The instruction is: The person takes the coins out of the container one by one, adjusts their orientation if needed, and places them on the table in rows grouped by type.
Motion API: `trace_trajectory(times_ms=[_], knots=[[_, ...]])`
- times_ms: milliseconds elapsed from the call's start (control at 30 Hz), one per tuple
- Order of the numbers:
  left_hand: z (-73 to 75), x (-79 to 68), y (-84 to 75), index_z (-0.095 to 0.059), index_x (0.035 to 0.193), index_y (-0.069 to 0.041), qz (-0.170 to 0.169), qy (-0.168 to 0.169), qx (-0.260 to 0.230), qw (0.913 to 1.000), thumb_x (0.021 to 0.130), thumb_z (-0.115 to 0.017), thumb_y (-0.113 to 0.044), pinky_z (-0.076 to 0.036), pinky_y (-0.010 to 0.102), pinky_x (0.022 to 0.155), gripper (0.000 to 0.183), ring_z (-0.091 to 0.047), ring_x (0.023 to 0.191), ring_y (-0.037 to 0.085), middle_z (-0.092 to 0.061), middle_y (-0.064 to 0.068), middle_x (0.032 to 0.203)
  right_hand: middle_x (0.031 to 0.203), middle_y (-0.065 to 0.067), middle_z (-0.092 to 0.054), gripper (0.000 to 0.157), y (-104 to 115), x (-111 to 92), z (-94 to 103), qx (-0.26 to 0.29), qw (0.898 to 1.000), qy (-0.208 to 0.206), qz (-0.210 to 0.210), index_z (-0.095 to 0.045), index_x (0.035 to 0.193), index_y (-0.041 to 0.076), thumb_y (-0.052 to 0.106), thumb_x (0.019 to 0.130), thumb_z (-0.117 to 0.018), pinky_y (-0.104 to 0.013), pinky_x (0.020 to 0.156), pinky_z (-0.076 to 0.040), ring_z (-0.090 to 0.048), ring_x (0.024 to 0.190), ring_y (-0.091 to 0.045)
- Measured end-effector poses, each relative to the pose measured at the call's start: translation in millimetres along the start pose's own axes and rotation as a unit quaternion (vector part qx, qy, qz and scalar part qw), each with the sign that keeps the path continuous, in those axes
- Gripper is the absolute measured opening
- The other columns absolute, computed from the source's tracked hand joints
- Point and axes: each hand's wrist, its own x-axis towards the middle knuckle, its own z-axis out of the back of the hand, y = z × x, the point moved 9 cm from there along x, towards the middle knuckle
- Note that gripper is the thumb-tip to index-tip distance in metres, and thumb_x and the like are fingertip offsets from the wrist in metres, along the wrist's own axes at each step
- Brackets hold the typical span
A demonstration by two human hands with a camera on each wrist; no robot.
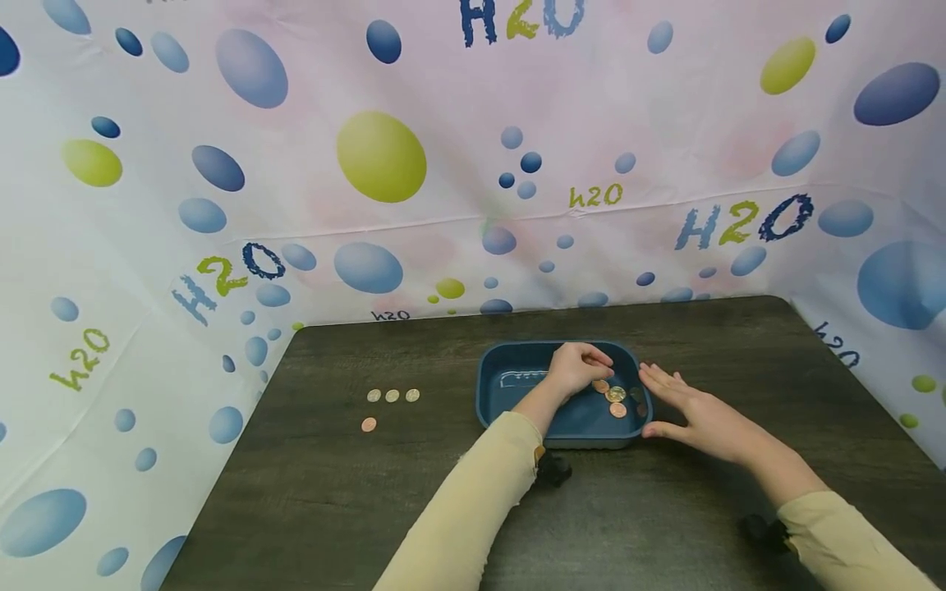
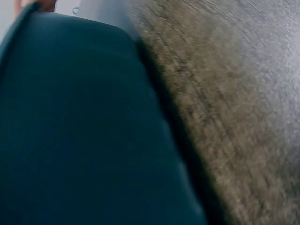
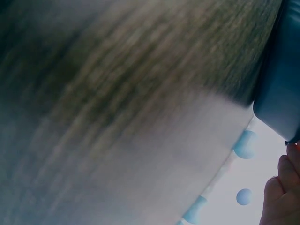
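Observation:
A blue rectangular tray [image 1: 517,423] stands on the dark table, with several copper and gold-coloured coins [image 1: 617,410] near its right end. My left hand [image 1: 572,369] reaches into the tray from above, its fingers bent and the fingertips right by a copper coin [image 1: 601,386]. I cannot tell whether a coin is between them. Against the tray's right rim rests my right hand [image 1: 698,417], fingers stretched out and thumb apart near the front corner. In the left wrist view the tray's outer wall [image 2: 84,122] fills much of the picture; the left hand is mostly hidden behind it.
Left of the tray, three gold-coloured coins [image 1: 393,396] lie in a row on the wood-grain table [image 1: 310,492]. A single copper coin [image 1: 369,424] lies in front of them. Behind the table hangs a white sheet [image 1: 458,98] printed with blue and green spots.

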Motion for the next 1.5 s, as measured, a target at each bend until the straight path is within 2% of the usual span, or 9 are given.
trace_trajectory(times_ms=[100, 200, 367, 667, 867, 1133, 1500], knots=[[-6.4, 1.1, 7.3, -0.075, 0.087, -0.007, 0.008, 0.008, 0.01, 0.9999, 0.083, -0.075, -0.007, -0.05, 0.025, 0.058, 0.004, -0.065, 0.068, 0.018, -0.065, -0.003, 0.069, 0.156, -0.018, -0.015, 0.092, 0.1, -0.1, -1.1, 0.0, 1.0, 0.002, -0.001, -0.022, 0.152, 0.009, 0.055, 0.085, -0.063, -0.07, 0.099, -0.022, -0.016, 0.134, -0.055], [-11.7, 2.1, 11.3, -0.075, 0.088, -0.007, 0.009, 0.016, 0.03, 0.9994, 0.083, -0.074, -0.007, -0.05, 0.023, 0.059, 0.005, -0.063, 0.065, 0.013, -0.065, -0.004, 0.069, 0.156, -0.018, -0.015, 0.092, 0.2, -0.3, -2.1, -0.001, 1.0, 0.004, -0.002, -0.022, 0.153, 0.009, 0.056, 0.085, -0.062, -0.071, 0.098, -0.022, -0.016, 0.134, -0.055], [-17.2, 2.8, 9.4, -0.076, 0.089, -0.008, -0.008, 0.029, 0.058, 0.9979, 0.083, -0.076, -0.008, -0.048, 0.019, 0.06, 0.007, -0.059, 0.064, 0.005, -0.067, -0.005, 0.072, 0.157, -0.017, -0.016, 0.091, 0.0, -0.5, -1.1, -0.004, 1.0, 0.001, -0.001, -0.023, 0.152, 0.009, 0.056, 0.085, -0.062, -0.071, 0.098, -0.023, -0.017, 0.134, -0.055], [-27.1, 3.1, 10.9, -0.075, 0.095, -0.009, -0.008, 0.061, 0.067, 0.9958, 0.08, -0.078, -0.009, -0.049, 0.019, 0.062, 0.015, -0.061, 0.067, 0.004, -0.069, -0.007, 0.08, 0.156, -0.017, -0.016, 0.09, -0.1, -1.2, -0.2, -0.005, 1.0, -0.002, 0.005, -0.023, 0.152, 0.009, 0.055, 0.085, -0.062, -0.072, 0.097, -0.023, -0.018, 0.133, -0.056], [-30.2, 4.2, 10.0, -0.075, 0.096, -0.01, -0.023, 0.065, 0.114, 0.991, 0.079, -0.079, -0.008, -0.048, 0.018, 0.064, 0.017, -0.059, 0.069, 0.002, -0.068, -0.008, 0.08, 0.156, -0.018, -0.017, 0.09, 1.3, -1.5, -0.2, -0.002, 1.0, -0.005, 0.012, -0.024, 0.152, 0.009, 0.054, 0.085, -0.062, -0.071, 0.098, -0.024, -0.018, 0.133, -0.055], [-34.5, 7.3, 9.4, -0.074, 0.095, -0.01, -0.037, 0.063, 0.146, 0.9865, 0.078, -0.079, -0.004, -0.047, 0.017, 0.061, 0.018, -0.056, 0.068, 0.002, -0.065, -0.008, 0.079, 0.155, -0.02, -0.018, 0.09, -0.3, -1.9, 0.3, -0.004, 1.0, -0.006, 0.005, -0.024, 0.152, 0.009, 0.054, 0.085, -0.063, -0.071, 0.097, -0.024, -0.019, 0.133, -0.056], [-32.4, 6.4, 8.8, -0.073, 0.092, -0.01, -0.042, 0.052, 0.158, 0.9852, 0.077, -0.08, -0.004, -0.046, 0.017, 0.061, 0.018, -0.055, 0.068, 0.003, -0.061, -0.008, 0.076, 0.155, -0.02, -0.019, 0.089, 1.0, -0.9, 0.1, -0.006, 1.0, -0.007, 0.007, -0.024, 0.152, 0.009, 0.054, 0.085, -0.063, -0.072, 0.097, -0.023, -0.018, 0.133, -0.056]])
